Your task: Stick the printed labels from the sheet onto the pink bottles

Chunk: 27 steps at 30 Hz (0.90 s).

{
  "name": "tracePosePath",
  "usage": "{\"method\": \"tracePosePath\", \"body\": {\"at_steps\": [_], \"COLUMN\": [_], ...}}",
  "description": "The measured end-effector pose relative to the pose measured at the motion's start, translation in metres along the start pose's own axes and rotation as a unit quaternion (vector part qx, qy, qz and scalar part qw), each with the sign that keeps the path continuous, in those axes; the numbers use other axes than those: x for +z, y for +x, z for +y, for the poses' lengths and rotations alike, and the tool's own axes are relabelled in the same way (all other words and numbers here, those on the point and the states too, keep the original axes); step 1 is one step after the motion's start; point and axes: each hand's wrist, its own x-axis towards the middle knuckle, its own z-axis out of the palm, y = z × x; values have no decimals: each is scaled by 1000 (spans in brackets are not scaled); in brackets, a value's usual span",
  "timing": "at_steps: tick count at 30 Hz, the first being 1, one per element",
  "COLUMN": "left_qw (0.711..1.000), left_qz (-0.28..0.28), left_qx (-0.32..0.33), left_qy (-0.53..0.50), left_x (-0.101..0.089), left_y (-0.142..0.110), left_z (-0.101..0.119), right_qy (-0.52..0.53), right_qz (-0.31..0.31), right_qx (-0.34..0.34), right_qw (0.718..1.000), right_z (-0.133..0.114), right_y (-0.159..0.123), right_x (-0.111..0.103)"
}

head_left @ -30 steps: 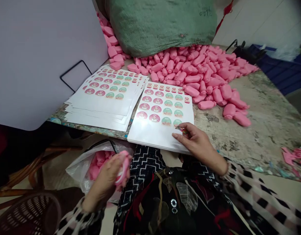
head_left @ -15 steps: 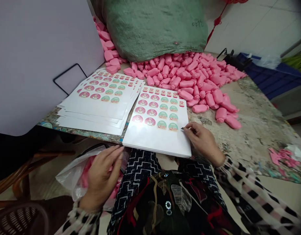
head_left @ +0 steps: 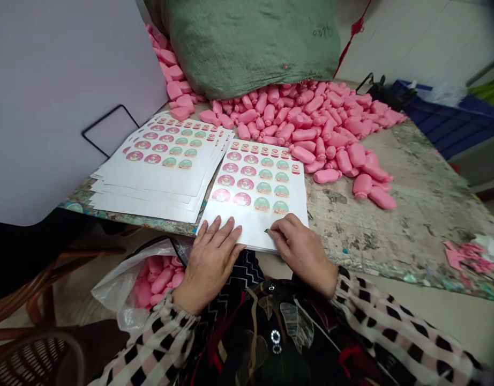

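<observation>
A stack of white sticker sheets lies in front of me at the table's edge, printed with pink and green labels. Spread flat, the fingers of my left hand rest on the lower left corner of the top sheet. My right hand is over the sheet's lower right part, thumb and forefinger pinched on a small dark pointed blade. Its handle, if any, is hidden in the fingers. More sticker sheets lie in a loose fanned pile to the left.
Many pink plastic bottles are heaped behind the sheets, beneath a large green sack. A clear bag of pink pieces stands below the table's left front edge. Pink scraps lie on the right. A blue crate stands beyond.
My left hand has moved up and right from beside the table onto the sheet. The right hand has come down and left across the sheet, still pinching the dark blade.
</observation>
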Motion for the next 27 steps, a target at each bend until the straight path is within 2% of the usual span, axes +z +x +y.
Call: {"method": "tracePosePath", "body": {"at_steps": [5, 10, 13, 15, 16, 17, 19, 20, 22, 24, 25, 27], "left_qw": [1000, 999, 988, 967, 954, 942, 901, 865, 767, 669, 632, 586], "left_qz": [15, 21, 112, 189, 202, 191, 110, 56, -35, -79, -95, -104], "left_qx": [11, 15, -7, -44, -72, -108, -214, -273, -371, -428, -443, -466], "left_qy": [5, -37, -107, -168, -207, -253, -361, -416, -521, -602, -629, -655], "left_x": [2, 0, -12, -23, -28, -32, -37, -38, -35, -31, -29, -24], "left_y": [0, -2, -11, -19, -22, -25, -24, -20, -7, 10, 19, 32], "left_z": [-1, -3, -1, 3, 7, 11, 20, 25, 33, 39, 42, 46], "right_qy": [7, 112, 192, 245, 270, 292, 328, 341, 361, 367, 363, 334], "right_qz": [6, 3, -13, -27, -33, -39, -47, -49, -51, -50, -50, -56], "right_qx": [-2, 37, 58, 70, 77, 84, 93, 95, 93, 91, 90, 79], "right_qw": [1000, 993, 980, 967, 959, 952, 939, 934, 926, 925, 926, 938], "right_z": [-14, -11, -3, 2, 4, 5, 7, 8, 9, 9, 8, 6], "right_y": [5, 11, 15, 19, 20, 21, 23, 23, 24, 24, 23, 23], "right_x": [7, 8, 7, 6, 6, 6, 5, 5, 5, 7, 7, 5]}}
